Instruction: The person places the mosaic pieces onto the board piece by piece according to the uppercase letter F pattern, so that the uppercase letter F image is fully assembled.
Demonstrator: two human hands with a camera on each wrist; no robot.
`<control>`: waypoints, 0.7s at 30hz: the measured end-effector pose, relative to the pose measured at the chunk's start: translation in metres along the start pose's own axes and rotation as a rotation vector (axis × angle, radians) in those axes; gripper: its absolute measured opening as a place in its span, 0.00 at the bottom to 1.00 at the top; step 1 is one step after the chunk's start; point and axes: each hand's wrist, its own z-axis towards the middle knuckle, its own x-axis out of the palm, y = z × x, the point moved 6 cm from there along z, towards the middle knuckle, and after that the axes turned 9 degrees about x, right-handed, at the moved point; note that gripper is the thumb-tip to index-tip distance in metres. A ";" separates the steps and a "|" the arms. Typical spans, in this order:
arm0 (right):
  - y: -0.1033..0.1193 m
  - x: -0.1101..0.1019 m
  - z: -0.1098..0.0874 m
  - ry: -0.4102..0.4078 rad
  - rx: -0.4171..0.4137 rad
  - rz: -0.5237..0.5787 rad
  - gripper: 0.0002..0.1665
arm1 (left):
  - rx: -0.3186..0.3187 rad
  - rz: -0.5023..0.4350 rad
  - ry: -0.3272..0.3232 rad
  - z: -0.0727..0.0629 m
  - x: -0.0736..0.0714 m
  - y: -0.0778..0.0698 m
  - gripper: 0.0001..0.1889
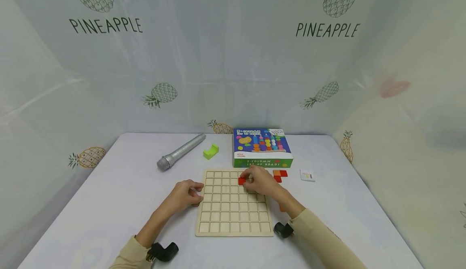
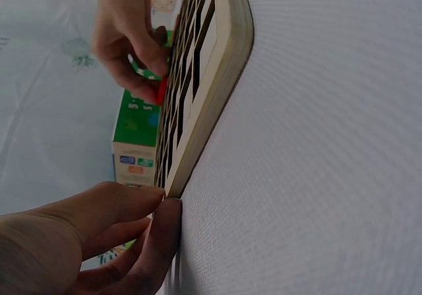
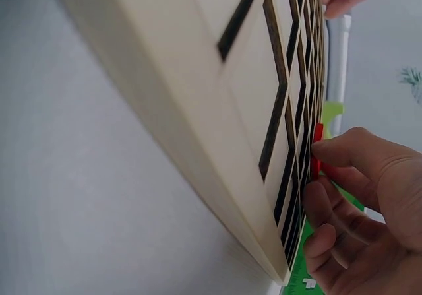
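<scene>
A wooden grid board with square recesses lies flat on the white table. My right hand is over its upper right part and pinches a small red square tile between thumb and fingers. In the right wrist view the red tile stands at the grid's surface; whether it sits in a recess I cannot tell. At the board's left edge is my left hand, thumb and finger pinching the rim. Close up, the left wrist view shows these fingertips against the board's edge.
Red and orange tiles lie right of the board, with another orange tile partly under the right forearm. Behind stand a bead-set box, a green plastic piece and a silver microphone. A small printed card lies right.
</scene>
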 end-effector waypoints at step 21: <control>-0.001 -0.003 -0.006 -0.042 -0.006 0.024 0.15 | 0.041 -0.015 0.008 -0.001 0.000 0.000 0.22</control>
